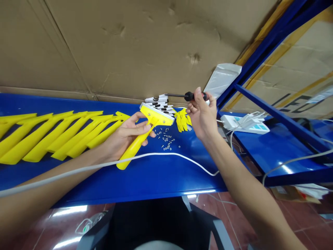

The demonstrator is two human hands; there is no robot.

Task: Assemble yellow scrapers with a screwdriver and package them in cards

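My left hand (127, 133) is closed round the neck of a yellow scraper (135, 144), whose wide head with two screws points up and away. A pale strip runs along the head's far edge. In my right hand (203, 114) is a screwdriver (191, 96) with a black and red handle, its shaft pointing left above the scraper head and apart from it. Small loose screws and nuts (166, 139) lie scattered on the blue table beneath. Small yellow pieces (183, 119) sit in a pile near my right hand, beside a stack of white-and-black packets (160, 102).
Several more yellow scrapers (59, 133) lie in an overlapping row at the left. A white cable (156, 153) crosses in front of the blue table (156, 180). Cardboard (117, 52) stands behind. At the right are a power strip (244, 123) and a blue metal frame (260, 45); a chair (153, 222) stands below.
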